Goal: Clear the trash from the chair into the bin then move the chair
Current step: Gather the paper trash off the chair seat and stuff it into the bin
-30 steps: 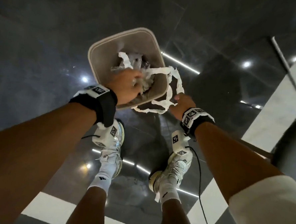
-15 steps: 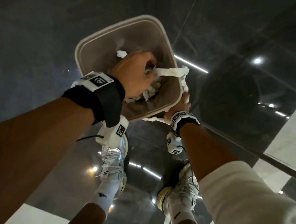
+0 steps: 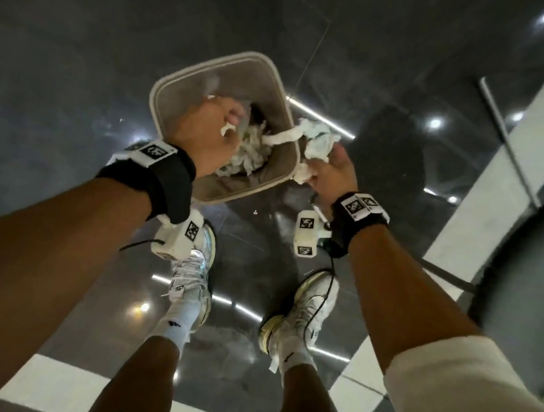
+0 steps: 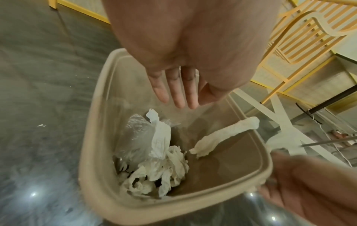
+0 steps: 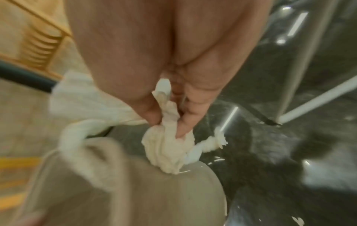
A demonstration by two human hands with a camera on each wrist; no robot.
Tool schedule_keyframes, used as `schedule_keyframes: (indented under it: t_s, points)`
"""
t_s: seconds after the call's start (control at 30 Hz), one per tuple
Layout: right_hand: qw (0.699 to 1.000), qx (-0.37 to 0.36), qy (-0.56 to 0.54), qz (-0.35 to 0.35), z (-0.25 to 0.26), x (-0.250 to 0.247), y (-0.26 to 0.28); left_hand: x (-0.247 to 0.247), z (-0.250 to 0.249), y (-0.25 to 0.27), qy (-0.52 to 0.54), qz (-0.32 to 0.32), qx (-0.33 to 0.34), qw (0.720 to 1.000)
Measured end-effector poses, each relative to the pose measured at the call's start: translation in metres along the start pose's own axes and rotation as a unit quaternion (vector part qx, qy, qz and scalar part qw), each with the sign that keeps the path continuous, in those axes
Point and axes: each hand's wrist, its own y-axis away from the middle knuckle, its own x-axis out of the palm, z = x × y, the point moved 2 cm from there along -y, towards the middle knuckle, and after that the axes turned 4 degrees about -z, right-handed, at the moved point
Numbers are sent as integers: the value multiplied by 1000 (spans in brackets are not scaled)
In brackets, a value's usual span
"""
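A beige square bin (image 3: 281, 88) stands on the dark floor in front of my feet. Crumpled white paper and clear plastic (image 4: 154, 154) lie inside it. My left hand (image 4: 179, 102) hovers over the bin (image 4: 92, 137) with straight fingers and holds nothing. My right hand (image 5: 167, 125) pinches a bunched white tissue strip (image 5: 166, 152) just outside the bin's right rim (image 5: 203, 172). In the head view the right hand (image 3: 324, 164) holds the tissue (image 3: 316, 135) against that rim. One end of the strip (image 4: 222, 137) drapes over the edge into the bin.
A dark rounded seat-like shape (image 3: 520, 284) with a metal leg sits at the right edge, close to my right arm. Yellow slatted chairs (image 4: 309, 38) stand beyond the bin. My two shoes (image 3: 194, 264) are right behind the bin on glossy dark tiles.
My left hand has let go of the paper wad, which now lies in the bin, and has opened. My right hand has risen from low beside the rim with the tissue gathered in it.
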Motion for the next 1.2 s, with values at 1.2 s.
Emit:
schedule_keyframes:
  t_s: [1.2]
  points:
    - [897,-141,391,150,82,117,81,-46,50,42,93,-160,-173,967]
